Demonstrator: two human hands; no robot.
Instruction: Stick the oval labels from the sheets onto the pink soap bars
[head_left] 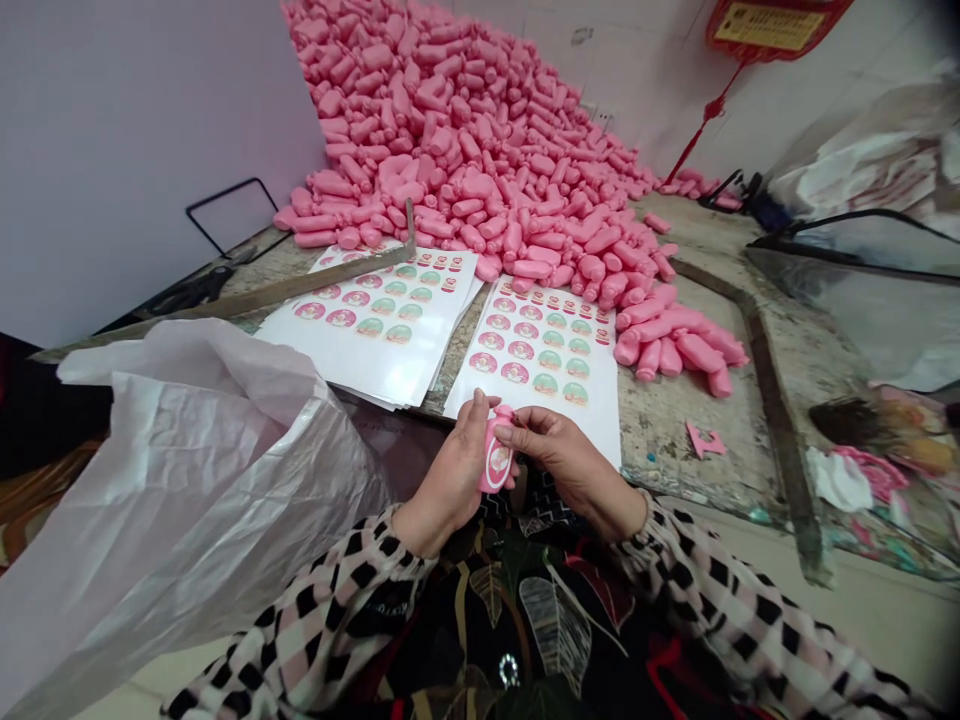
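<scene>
Head view, clock directions taken from the held bottle. Holding one small pink bottle (pixel 496 458) between both hands, low of centre, just off the near edge of the worn surface (pixel 724 480), neck up, oval label facing up. Cupping it from the 9 o'clock side with the left hand (pixel 450 468), thumb raised beside the neck. Pinching at its upper 2 o'clock side with the right hand (pixel 574 455), thumb on the front near the label, fingers bent.

At 1 o'clock, a sticker sheet (pixel 600 425) with pink and green prints. At 11, a sheet stack (pixel 379 370) with similar stickers, crossed by a long bar (pixel 300 290) with an upturned end. At 12, a big bottle pile (pixel 465 130), reaching the far edges of both. At 2, a loose bottle cluster (pixel 682 340). At 3, a pink scrap (pixel 705 440), then an angled strip (pixel 772 400). At 9, a crumpled whitish plastic bag (pixel 202 440).
</scene>
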